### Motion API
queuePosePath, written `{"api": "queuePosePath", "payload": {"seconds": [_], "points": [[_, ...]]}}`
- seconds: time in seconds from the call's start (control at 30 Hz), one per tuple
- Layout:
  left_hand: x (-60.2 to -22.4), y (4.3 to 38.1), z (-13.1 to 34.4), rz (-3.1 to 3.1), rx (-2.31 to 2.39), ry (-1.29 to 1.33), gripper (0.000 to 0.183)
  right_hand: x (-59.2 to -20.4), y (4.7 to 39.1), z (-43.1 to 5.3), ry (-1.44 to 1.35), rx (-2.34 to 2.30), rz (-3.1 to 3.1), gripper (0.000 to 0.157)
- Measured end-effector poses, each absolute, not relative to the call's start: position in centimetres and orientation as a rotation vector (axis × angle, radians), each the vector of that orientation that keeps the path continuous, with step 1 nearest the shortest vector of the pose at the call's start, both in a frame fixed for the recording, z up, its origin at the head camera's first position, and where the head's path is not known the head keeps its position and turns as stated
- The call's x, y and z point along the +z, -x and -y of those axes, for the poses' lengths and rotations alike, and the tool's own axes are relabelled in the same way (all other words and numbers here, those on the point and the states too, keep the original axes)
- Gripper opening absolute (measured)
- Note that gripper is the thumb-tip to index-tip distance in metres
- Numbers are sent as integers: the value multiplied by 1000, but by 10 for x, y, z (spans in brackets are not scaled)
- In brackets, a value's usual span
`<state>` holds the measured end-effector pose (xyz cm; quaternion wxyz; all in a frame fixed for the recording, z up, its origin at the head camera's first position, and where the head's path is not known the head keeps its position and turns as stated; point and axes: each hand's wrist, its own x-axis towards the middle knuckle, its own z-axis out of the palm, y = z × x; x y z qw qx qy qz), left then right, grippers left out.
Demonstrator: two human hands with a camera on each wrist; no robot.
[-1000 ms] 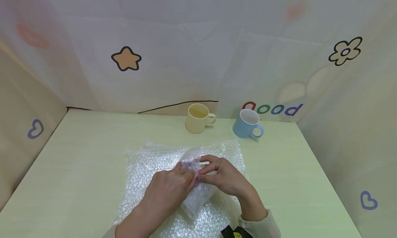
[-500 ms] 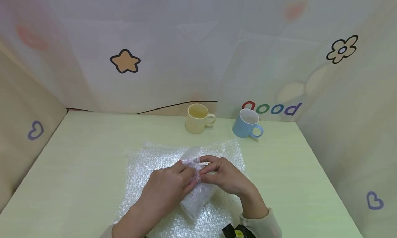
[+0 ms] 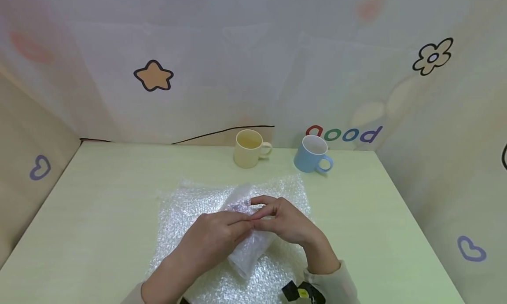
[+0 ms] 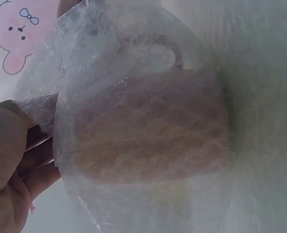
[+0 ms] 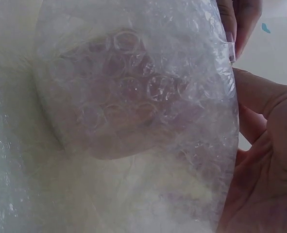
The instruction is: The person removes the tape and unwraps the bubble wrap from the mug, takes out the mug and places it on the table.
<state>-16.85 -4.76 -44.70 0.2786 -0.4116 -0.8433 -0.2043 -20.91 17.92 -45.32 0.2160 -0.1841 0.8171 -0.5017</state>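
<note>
A pinkish mug [image 4: 153, 126] shows through the bubble wrap [image 4: 99, 87] folded around it, its handle [image 4: 176, 54] visible in the left wrist view. In the head view the wrapped bundle [image 3: 247, 253] stands between both hands. My left hand [image 3: 215, 233] comes from the left and pinches the wrap's gathered top, its fingertips meeting those of the other hand. From the right, my right hand [image 3: 287, 220] pinches the same fold with thumb and fingers, as the right wrist view shows beside the wrap [image 5: 192, 87]. The left fingertips are partly hidden by the wrap and the other hand.
A flat bubble wrap sheet [image 3: 174, 225] lies beneath the bundle on the pale table [image 3: 99, 216]. Behind it stand a yellow mug [image 3: 247, 151] and a blue mug [image 3: 309, 156], close to the printed backdrop [image 3: 222, 75]. A black strapped device [image 3: 305, 291] is by the right sleeve.
My left fingers have straightened and slid right over the fold to the right fingertips. The right hand keeps its pinch. The head view has shifted slightly; the mugs stay put.
</note>
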Motion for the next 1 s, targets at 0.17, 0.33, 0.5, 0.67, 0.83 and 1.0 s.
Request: {"api": "queuePosePath", "payload": {"seconds": [0.17, 0.33, 0.5, 0.67, 0.83, 1.0], "points": [[-450, 169, 47, 2259, -591, 1081, 18, -454, 210, -180, 498, -1389, -2256, 16], [-454, 168, 43, 2280, -637, 1038, 14, -456, 210, -181, 476, -1405, -2244, 16], [-455, 168, 39, 2285, -704, 980, 11, -457, 210, -181, 474, -1408, -2254, 15], [-456, 167, 37, 2298, -779, 929, 10, -457, 211, -181, 483, -1402, -2257, 15], [-457, 166, 37, 2315, -824, 899, 9, -457, 211, -181, 486, -1392, -2266, 15], [-456, 166, 36, 2325, -858, 872, 8, -456, 210, -180, 471, -1391, -2272, 16]]}}
